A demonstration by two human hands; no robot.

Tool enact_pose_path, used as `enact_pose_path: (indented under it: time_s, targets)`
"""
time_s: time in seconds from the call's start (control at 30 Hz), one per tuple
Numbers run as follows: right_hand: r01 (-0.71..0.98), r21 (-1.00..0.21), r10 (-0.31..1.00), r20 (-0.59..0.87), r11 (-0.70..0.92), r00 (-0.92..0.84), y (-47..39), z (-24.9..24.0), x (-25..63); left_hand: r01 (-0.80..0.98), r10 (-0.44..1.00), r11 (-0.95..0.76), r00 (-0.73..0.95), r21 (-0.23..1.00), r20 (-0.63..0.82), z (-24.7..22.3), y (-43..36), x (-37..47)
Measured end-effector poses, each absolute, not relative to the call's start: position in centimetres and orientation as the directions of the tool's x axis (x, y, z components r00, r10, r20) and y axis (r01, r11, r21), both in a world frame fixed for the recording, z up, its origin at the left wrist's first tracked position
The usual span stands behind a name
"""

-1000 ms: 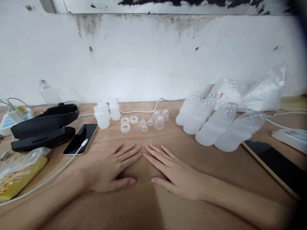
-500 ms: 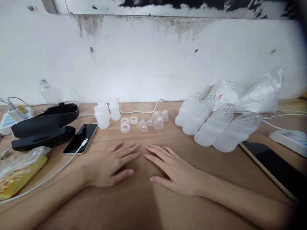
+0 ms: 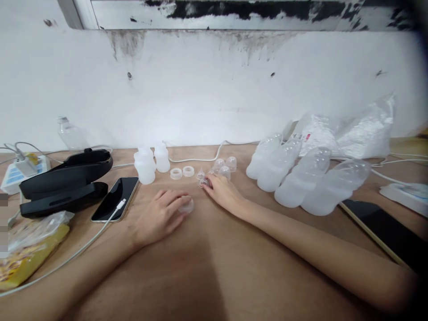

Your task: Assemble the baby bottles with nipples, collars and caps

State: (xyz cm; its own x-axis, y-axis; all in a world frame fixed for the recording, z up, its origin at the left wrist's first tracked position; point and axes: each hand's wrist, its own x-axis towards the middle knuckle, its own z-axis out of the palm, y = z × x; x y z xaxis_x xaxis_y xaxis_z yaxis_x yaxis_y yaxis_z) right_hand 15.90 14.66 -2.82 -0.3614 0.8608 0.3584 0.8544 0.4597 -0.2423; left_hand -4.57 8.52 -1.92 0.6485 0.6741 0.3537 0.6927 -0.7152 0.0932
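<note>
My left hand (image 3: 164, 214) is closed on a clear bottle collar ring (image 3: 187, 206), gripped between thumb and fingers just above the table. Further forward, my right hand (image 3: 222, 191) pinches a clear silicone bottle nipple (image 3: 203, 183) at the nipple group. Another nipple (image 3: 200, 174) stands right behind it. Two more collar rings (image 3: 182, 172) lie side by side to the left of the nipples. Clear dome caps (image 3: 231, 163) stand behind my right hand, partly covered by it. Two small frosted bottle bodies (image 3: 145, 167) are upright at the back left.
Several frosted bottles with clear caps (image 3: 290, 178) lean in a row on the right, before a plastic bag (image 3: 347, 129). A phone (image 3: 115, 198), black case (image 3: 65, 178), snack bag (image 3: 36, 252) and cable (image 3: 87, 243) lie left. Another dark device (image 3: 381, 232) is at right.
Both hands lay flat on the table before. The left has taken the front collar ring and drawn it nearer; the right has reached forward and closed on a nipple.
</note>
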Motion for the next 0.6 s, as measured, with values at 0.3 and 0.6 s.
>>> enact_pose_path:
  time_s: [0.3,0.6]
  targets:
    - [0.64,-0.334,0.704,0.511,0.692,-0.494,8.7,-2.5,18.3,0.687,0.712,-0.696,0.623,0.21,0.324,-2.2,8.5,-4.5]
    - [0.499,-0.446,0.655,0.637,0.743,-0.406,7.4,-3.5,19.0,0.141,0.913,-0.248,0.366,0.959,0.182,-2.9,7.8,-2.4]
